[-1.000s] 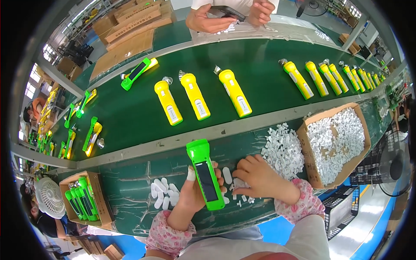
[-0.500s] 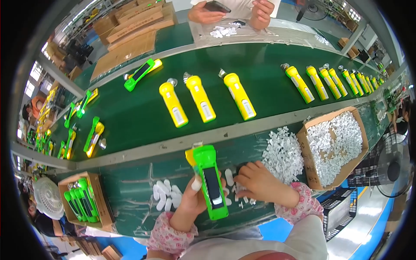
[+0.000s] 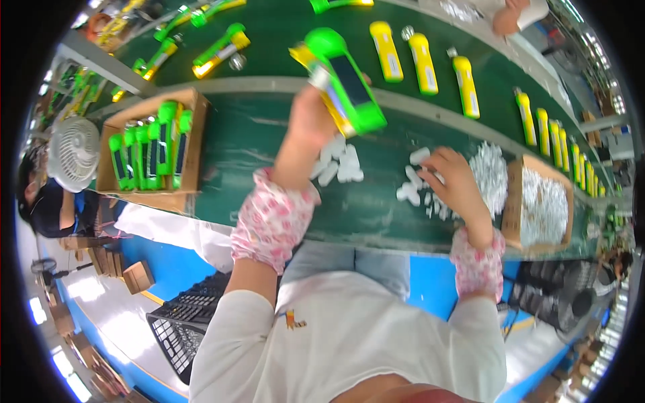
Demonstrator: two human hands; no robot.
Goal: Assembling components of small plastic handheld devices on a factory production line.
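My left hand [image 3: 314,115] is closed round a green and yellow flashlight [image 3: 346,84] with a dark panel on its green side. It is held tilted over the near rail of the green conveyor. My right hand [image 3: 457,176] is lowered over the bench, thumb and fingers bent and apart. Beside its fingertips lie white oval pieces [image 3: 419,156] and smaller white bits [image 3: 431,201]; whether the fingertips touch one is hard to see. Below the flashlight rests a pile of white oval pieces [image 3: 349,164].
A cardboard box [image 3: 199,131] of green flashlights stands at the left, by a white fan [image 3: 75,153]. Yellow flashlights [image 3: 423,64] line the conveyor [image 3: 295,40]. At the right are a silvery-white heap [image 3: 489,171] and a carton [image 3: 512,208] of similar pieces. Another person's arm [image 3: 507,19] is across the conveyor.
My left hand has carried the flashlight away from my body and tilted it. My right hand stays by the white pieces. The whole view has shifted, showing more of my body and the floor.
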